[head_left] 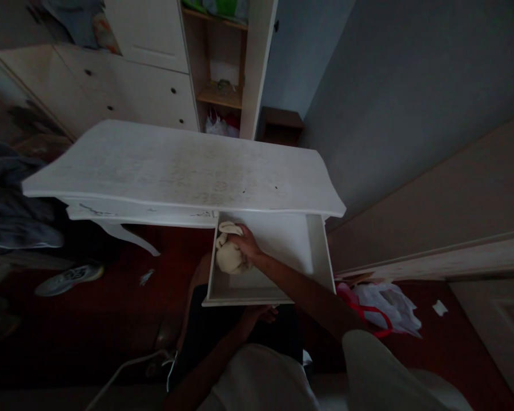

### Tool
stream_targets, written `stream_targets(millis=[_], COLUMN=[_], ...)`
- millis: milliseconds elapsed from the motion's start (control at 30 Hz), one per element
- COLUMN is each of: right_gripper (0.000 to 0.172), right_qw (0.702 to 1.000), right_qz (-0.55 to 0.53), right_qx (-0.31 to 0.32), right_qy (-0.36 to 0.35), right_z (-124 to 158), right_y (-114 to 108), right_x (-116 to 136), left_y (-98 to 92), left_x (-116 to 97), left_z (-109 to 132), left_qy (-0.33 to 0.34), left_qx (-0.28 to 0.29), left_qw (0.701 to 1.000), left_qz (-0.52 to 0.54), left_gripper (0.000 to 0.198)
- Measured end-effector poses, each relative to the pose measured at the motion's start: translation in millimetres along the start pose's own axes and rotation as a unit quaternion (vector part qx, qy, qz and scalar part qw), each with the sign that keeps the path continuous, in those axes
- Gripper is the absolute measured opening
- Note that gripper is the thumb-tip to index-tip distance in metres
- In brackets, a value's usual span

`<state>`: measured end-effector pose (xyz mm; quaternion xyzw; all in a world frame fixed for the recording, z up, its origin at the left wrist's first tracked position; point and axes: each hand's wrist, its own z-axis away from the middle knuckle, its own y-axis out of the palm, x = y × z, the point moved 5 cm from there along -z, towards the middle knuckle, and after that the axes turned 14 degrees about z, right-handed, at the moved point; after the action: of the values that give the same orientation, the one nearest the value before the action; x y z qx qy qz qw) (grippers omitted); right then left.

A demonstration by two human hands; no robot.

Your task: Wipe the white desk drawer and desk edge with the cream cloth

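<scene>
My right hand (246, 244) reaches into a pulled-out white drawer (269, 299) and is closed on a bunched cream cloth (229, 258). The cloth is pressed into the drawer's left side, against the side wall and the bottom. Below the drawer's front edge, my left hand (263, 313) rests over my lap, its fingers loosely apart and holding nothing that I can see; the drawer front partly hides it. The drawer belongs to a white table (188, 165) whose top carries brownish stains and scuffs.
A white cabinet (149, 85) with one door standing open is behind the table. To the right, a plastic bag (388, 305) lies on the red floor by the wall. A shoe (71, 279) is on the floor at left, near grey clothing (17, 200). A cable (126, 365) runs at lower left.
</scene>
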<state>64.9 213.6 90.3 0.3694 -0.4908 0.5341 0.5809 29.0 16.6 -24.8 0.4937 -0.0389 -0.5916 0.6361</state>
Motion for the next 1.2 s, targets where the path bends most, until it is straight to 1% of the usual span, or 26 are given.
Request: stream_targets(millis=[100,167,267,333,400,433,500,567,633,667,700,733,767,800,833,867,933,1000,1067,1133,1200], right_gripper=[0.035,0.034,0.037,0.041,0.042,0.042,0.048,0.057,0.061,0.061,0.057,0.049,0.041,0.036,0.033,0.031,0.029,0.027,0.022,0.015,0.014], right_qw=[0.992,0.983,0.978,0.978,0.974,0.963,0.919,0.862,0.79,0.747,0.704,0.665,0.635,0.616,0.608,0.607,0.615,0.621,0.619,0.614,0.602], right_qz=[-0.066,-0.096,-0.095,-0.056,0.059,0.141,0.31,0.449,0.571,0.625,0.674,0.714,0.744,0.762,0.772,0.776,0.775,0.775,0.779,0.786,0.798], right_qx=[-0.103,-0.156,-0.183,-0.191,-0.192,-0.185,-0.144,-0.089,-0.048,-0.03,-0.017,-0.012,-0.017,-0.022,-0.03,-0.04,-0.06,-0.079,-0.083,-0.065,-0.018], right_qy=[-0.013,-0.02,-0.032,-0.055,-0.105,-0.138,-0.196,-0.218,-0.218,-0.222,-0.223,-0.218,-0.207,-0.198,-0.184,-0.167,-0.128,-0.089,-0.058,-0.032,-0.01], right_z=[-28,-40,-40,-34,-26,-22,-16,-11,-5,-1,3,7,10,13,16,18,19,17,15,15,22], right_y=[-7,-8,-9,-16,-32,-41,-60,-81,-106,-118,-130,-143,-155,-167,-176,-185,-195,-198,-197,-193,-190], right_x=[13,16,13,11,14,18,26,33,39,42,45,48,51,54,57,60,63,64,62,57,48], left_y=[-1.4,-2.2,-3.6,-5.1,-6.4,-6.7,-7.1,-7.1,-6.5,-6.1,-5.8,-5.5,-5.4,-5.3,-5.2,-5.3,-5.7,-5.9,-5.4,-4.1,-2.5], left_x=[0,0,1,2,4,5,6,6,5,5,4,4,4,4,4,4,4,5,6,6,5], left_z=[-2,-2,-4,-5,-7,-7,-7,-7,-6,-6,-6,-6,-7,-7,-8,-9,-9,-9,-8,-6,-5], left_qy=[0.003,0.005,0.006,0.006,0.001,-0.005,-0.015,-0.02,-0.025,-0.028,-0.031,-0.033,-0.036,-0.037,-0.037,-0.036,-0.034,-0.036,-0.04,-0.044,-0.051], left_qx=[-0.004,-0.009,-0.017,-0.022,-0.024,-0.023,-0.021,-0.022,-0.021,-0.02,-0.019,-0.017,-0.016,-0.015,-0.012,-0.009,-0.008,-0.008,-0.012,-0.016,-0.02], left_qw=[1.0,1.0,1.0,1.0,1.0,1.0,1.0,0.999,0.999,0.999,0.999,0.999,0.999,0.999,0.999,0.999,0.999,0.999,0.998,0.997,0.996], left_qz=[0.005,0.01,0.012,0.011,0.008,0.005,0.007,0.018,0.031,0.035,0.037,0.037,0.035,0.031,0.028,0.026,0.024,0.029,0.042,0.059,0.07], left_gripper=[0.061,0.061,0.063,0.065,0.066,0.066,0.065,0.063,0.063,0.063,0.063,0.063,0.064,0.063,0.063,0.062,0.059,0.057,0.055,0.051,0.047])
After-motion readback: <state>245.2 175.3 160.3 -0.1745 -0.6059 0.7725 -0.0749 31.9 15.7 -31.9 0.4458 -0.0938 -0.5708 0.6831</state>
